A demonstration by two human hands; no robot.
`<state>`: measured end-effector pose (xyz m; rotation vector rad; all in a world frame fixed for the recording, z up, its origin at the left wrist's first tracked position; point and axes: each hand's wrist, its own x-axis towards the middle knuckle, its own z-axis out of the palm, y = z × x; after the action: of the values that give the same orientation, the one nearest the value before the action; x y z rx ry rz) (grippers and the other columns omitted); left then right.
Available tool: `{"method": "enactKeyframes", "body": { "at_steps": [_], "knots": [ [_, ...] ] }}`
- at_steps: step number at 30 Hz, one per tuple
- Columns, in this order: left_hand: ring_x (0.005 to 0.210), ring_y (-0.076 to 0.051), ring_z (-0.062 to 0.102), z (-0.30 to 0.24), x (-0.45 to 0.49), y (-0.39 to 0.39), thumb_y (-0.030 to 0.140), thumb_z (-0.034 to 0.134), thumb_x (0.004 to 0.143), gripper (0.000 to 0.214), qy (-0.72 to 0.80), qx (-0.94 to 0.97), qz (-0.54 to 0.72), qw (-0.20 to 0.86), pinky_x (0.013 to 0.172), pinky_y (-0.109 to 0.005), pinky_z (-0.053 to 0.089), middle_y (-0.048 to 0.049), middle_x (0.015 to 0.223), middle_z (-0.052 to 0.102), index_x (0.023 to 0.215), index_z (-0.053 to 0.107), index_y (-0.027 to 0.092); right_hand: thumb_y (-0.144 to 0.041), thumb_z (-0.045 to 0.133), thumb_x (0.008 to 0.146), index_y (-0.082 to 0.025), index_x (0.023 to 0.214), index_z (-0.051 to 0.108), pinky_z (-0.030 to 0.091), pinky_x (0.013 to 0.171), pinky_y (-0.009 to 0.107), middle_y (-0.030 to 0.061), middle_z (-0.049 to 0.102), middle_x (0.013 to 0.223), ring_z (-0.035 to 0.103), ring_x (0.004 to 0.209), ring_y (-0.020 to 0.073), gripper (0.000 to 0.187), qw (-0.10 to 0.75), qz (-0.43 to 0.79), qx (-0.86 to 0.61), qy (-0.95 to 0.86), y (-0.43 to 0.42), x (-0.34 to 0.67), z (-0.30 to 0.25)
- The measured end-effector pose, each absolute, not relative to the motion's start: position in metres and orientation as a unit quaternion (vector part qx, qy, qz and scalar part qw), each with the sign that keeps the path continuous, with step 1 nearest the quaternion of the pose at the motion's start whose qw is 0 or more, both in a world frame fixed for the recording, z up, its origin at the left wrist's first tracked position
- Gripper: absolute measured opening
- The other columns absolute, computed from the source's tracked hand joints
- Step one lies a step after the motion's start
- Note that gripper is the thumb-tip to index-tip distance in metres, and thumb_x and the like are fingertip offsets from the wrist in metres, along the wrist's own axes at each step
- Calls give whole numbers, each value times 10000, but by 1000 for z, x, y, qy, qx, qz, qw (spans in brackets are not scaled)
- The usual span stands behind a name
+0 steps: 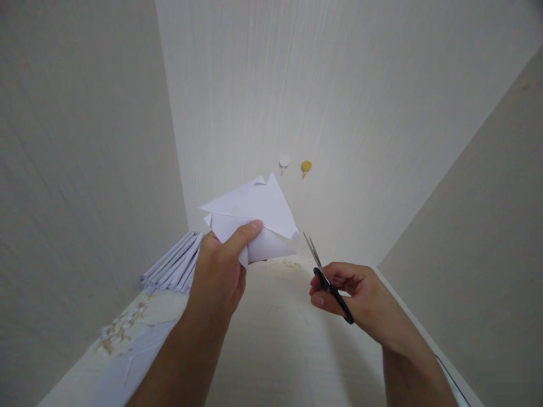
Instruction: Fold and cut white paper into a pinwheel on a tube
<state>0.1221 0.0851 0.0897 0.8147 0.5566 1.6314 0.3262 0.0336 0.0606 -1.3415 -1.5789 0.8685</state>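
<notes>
My left hand (227, 265) is closed on a folded piece of white paper (254, 203), its thumb pressed across the front. The paper has several layers, with pointed corners and a small notch at its top edge. A pair of scissors (326, 285) with black handles is in my right hand (354, 288), fingers curled at the handles. Its narrow metal blades point up and slightly left, parted only a little. The blade tips are close to the paper's right corner but apart from it.
At the left, rolled or folded white papers (173, 263) lie stacked against the wall. A flat white sheet (136, 362) lies nearer me, partly behind my left forearm. A white hook (284, 163) and a yellow hook (306, 166) are on the back wall. Walls enclose the pale table (275, 350).
</notes>
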Motion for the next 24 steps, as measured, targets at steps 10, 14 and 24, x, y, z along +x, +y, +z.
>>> {"method": "enactKeyframes", "body": {
  "at_steps": [10,14,24],
  "knots": [
    [625,-132,651,89,122,83,202,807,721,400,235,350,708,566,490,-188,479,14,793,721,1109,711,219,-369,885,660,-203,714,750,370,497,246,-7,643,634,492,578,131,220,426,316,-553,-642,33,320,60],
    [631,-136,656,90,122,83,205,809,717,415,251,345,709,561,501,-190,483,17,810,734,1119,709,230,-371,883,659,-198,697,741,359,479,241,-3,633,623,476,569,129,227,429,316,-552,-642,32,318,62],
    [637,-124,664,90,122,84,193,815,706,428,242,351,708,563,542,-175,511,22,801,732,1121,710,208,-374,890,639,-183,638,706,342,472,229,-29,557,569,439,543,112,265,442,331,-548,-629,31,312,66]
  ]
}}
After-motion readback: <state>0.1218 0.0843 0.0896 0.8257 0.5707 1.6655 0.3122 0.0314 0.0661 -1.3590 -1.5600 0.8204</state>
